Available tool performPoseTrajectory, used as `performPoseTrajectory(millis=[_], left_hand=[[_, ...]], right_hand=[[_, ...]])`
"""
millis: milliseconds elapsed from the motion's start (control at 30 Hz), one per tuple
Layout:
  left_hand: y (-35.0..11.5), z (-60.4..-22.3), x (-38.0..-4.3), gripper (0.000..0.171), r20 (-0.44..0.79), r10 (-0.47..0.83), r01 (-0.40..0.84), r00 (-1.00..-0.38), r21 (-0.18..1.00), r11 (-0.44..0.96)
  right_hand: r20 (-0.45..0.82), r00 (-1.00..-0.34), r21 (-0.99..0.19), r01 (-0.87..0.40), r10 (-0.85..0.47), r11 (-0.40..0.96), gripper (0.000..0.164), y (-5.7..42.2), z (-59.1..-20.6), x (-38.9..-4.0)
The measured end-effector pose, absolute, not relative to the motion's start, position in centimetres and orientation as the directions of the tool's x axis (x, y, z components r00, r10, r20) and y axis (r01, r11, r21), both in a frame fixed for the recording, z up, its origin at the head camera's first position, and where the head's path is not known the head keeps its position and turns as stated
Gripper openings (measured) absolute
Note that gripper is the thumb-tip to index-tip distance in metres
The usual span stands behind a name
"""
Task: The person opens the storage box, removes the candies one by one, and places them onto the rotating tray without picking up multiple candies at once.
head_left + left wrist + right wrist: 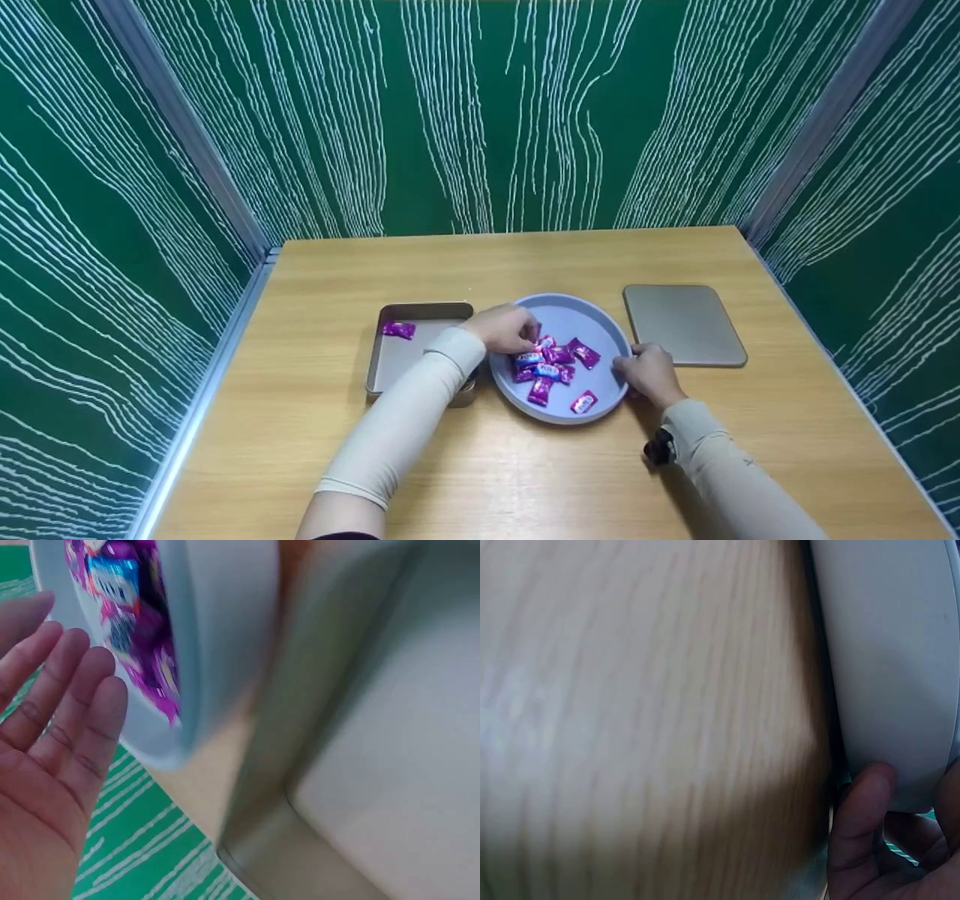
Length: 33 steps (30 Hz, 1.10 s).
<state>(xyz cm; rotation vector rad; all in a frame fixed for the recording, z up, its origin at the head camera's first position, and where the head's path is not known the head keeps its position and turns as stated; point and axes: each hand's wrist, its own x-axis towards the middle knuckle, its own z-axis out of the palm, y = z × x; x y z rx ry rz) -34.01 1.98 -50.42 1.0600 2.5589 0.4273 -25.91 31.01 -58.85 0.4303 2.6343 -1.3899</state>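
Note:
A round grey-blue dish stands on the table with several purple-wrapped candies in it, some with blue and white labels. My left hand reaches over the dish's left side, fingertips right at the candy pile. In the left wrist view its fingers are slightly bent and apart, with no candy showing between them. My right hand grips the dish's right rim, thumb on the edge, fingers against the outer wall and underside. Left of the dish, an open rectangular tin holds one purple candy.
A flat, square-cornered metal lid lies on the wooden table right of the dish. Green panels with white lines stand behind and at both sides. My left forearm crosses over the tin's front right part.

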Motion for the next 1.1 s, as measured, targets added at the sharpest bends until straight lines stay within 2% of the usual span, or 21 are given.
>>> performPoseTrajectory(millis=[300,567,867,1100], left_hand=[[-2.4,-49.2,-34.6,0.011,-0.164,0.704,0.592,-0.690,0.431,0.681],[-6.4,-48.8,-35.3,0.013,-0.155,0.683,0.588,-0.714,0.397,0.705],[-10.7,-49.0,-35.8,0.027,-0.213,0.628,0.524,-0.749,0.389,0.757],[-13.4,-50.3,-36.0,0.025,-0.237,0.583,0.491,-0.777,0.353,0.797]], right_hand=[[-0.210,-0.956,-0.776,0.291,0.206,0.560,0.047,31.1,-58.9,-25.7],[-0.207,-0.951,-0.760,0.304,0.230,0.575,0.036,31.1,-59.0,-25.5],[-0.205,-0.956,-0.767,0.291,0.211,0.571,0.044,30.9,-58.9,-25.5],[-0.222,-0.954,-0.776,0.299,0.203,0.556,0.045,30.8,-58.7,-25.6]])
